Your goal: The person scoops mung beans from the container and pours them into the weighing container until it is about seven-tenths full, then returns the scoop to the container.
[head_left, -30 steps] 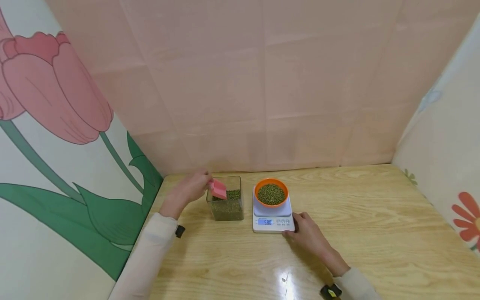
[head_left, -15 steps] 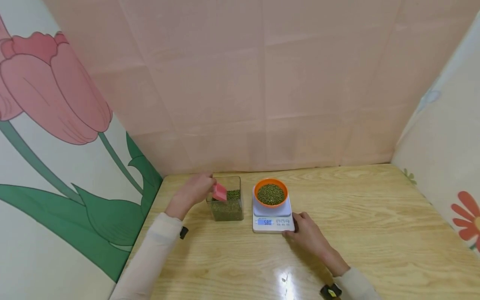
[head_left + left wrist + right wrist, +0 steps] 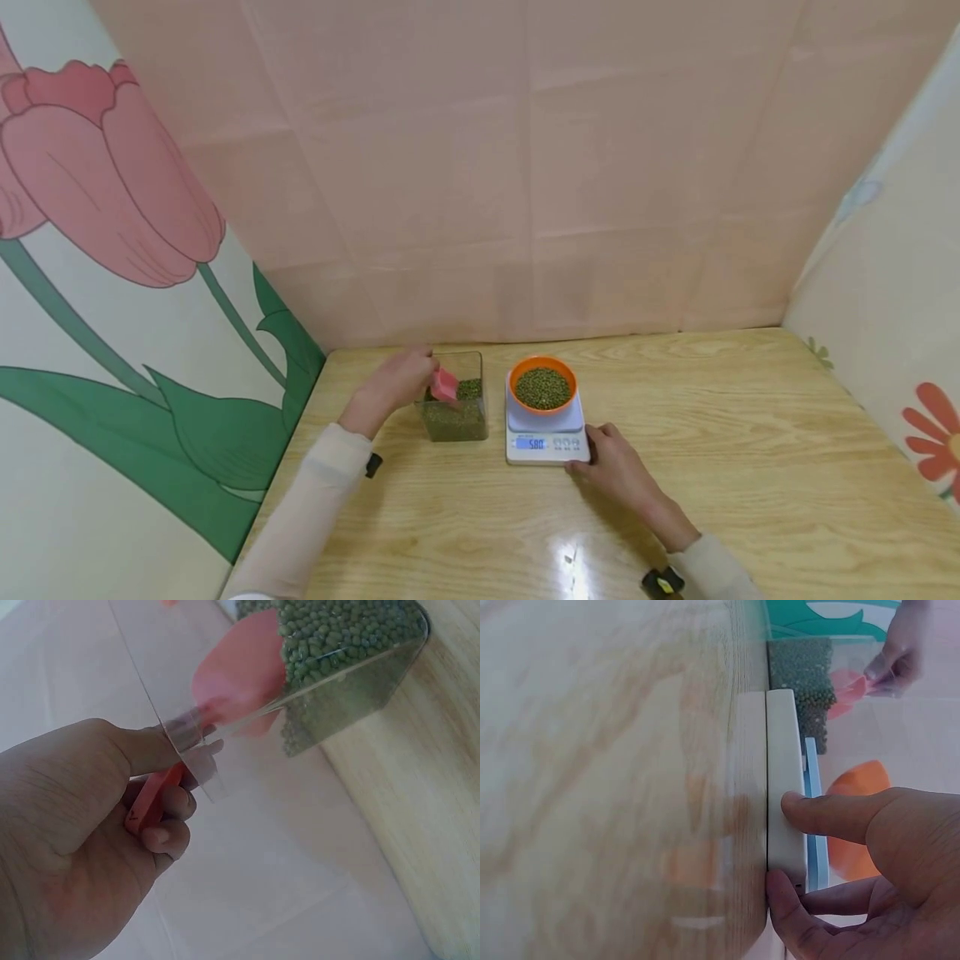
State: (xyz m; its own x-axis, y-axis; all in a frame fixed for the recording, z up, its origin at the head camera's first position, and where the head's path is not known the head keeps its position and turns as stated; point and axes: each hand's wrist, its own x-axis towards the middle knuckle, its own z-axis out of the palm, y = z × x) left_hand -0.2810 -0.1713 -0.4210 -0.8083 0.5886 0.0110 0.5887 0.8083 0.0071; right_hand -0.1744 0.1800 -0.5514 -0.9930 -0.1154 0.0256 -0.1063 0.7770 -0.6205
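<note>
My left hand (image 3: 396,383) grips the handle of a pink scoop (image 3: 244,671), its fingers curled round it. The scoop's blade dips into green mung beans (image 3: 352,630) inside a clear square container (image 3: 457,429). Beside that container stands a white digital kitchen scale (image 3: 517,457), its lit display reading about 580. On the scale's platform sits an orange bowl (image 3: 542,362) filled with mung beans. At the scale's front right corner, my right hand (image 3: 618,467) holds the edge, with thumb and fingers against its side in the right wrist view.
Everything stands on a wood-grain table (image 3: 735,450). A pink covered wall (image 3: 600,208) rises right behind the container and scale. Painted flower panels (image 3: 135,167) border the table's left and right sides.
My left hand has moved slightly right and pushed the scoop deeper into the container's beans. My right hand, the scale and the bowl have stayed in place.
</note>
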